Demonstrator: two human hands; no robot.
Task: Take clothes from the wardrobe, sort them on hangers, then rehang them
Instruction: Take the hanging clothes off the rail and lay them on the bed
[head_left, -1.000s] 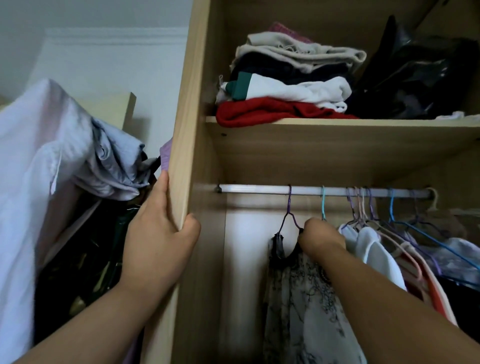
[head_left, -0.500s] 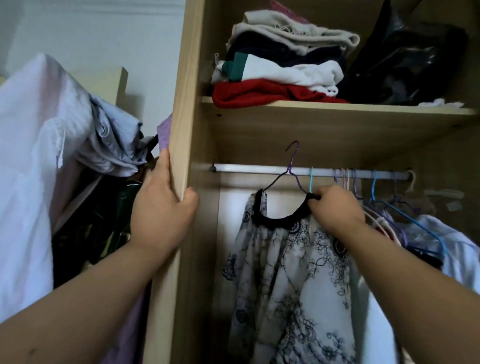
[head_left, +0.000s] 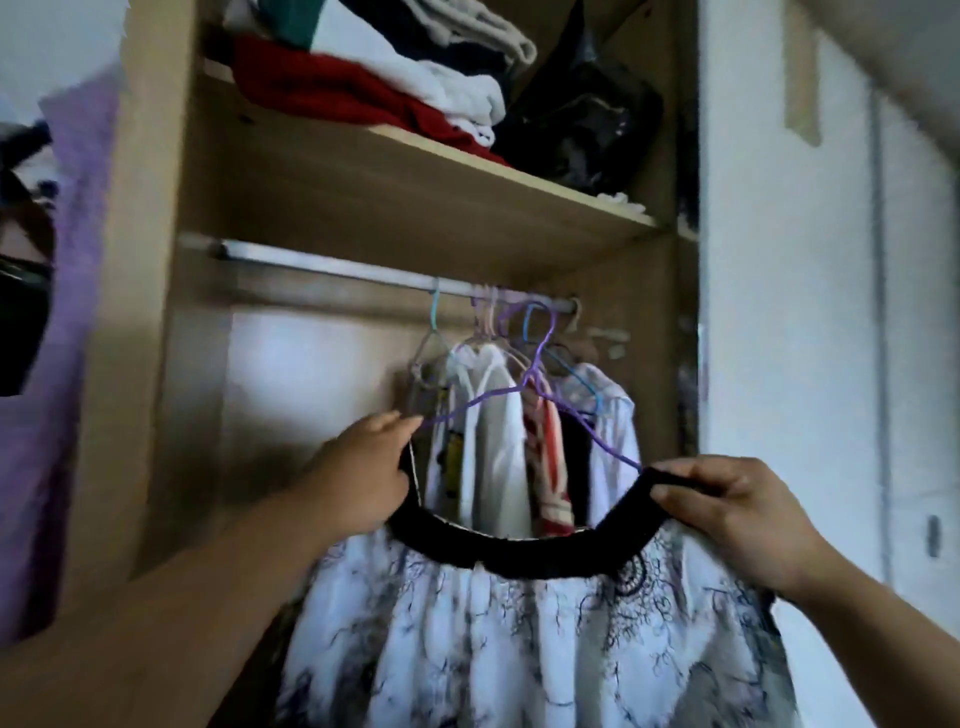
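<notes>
A white dress with a dark floral print and a black neckband sits on a purple wire hanger, held in front of the open wardrobe, off the rail. My left hand grips the left end of the hanger and neckband. My right hand pinches the black neckband at its right end. Several garments on coloured hangers hang bunched at the rail's right end.
Folded clothes and a black bag lie on the shelf above the rail. The wardrobe's left side panel stands beside purple cloth. A white door or wall is at the right.
The dress and its hanger have come off the rail toward me. My left hand left the wardrobe's side panel and took the hanger's left end. The view swung right.
</notes>
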